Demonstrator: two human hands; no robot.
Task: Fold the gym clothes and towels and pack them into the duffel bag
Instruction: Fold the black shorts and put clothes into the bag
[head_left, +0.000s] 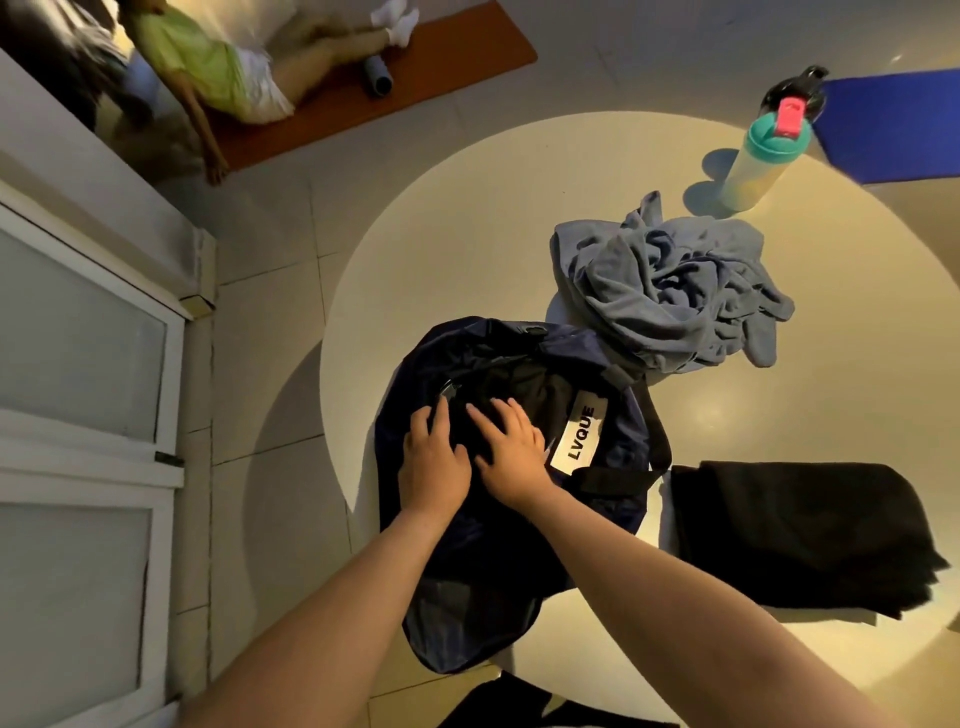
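Note:
A dark navy duffel bag (613, 447) with a white LVQUE label lies open at the near left edge of the round table (727, 405). Inside it is a black garment (530, 384). My left hand (434, 462) and my right hand (511, 449) lie side by side on that garment, fingers straight, pressing it down into the bag. A crumpled grey-blue towel (670, 291) sits on the table beyond the bag. A folded black cloth (800, 535) lies to the right of the bag.
A shaker bottle (763, 156) with a teal lid stands at the table's far side. On the floor, a person sits on an orange mat (415, 78) at the top left. A blue mat (893, 124) lies at the top right. White doors (78, 364) line the left.

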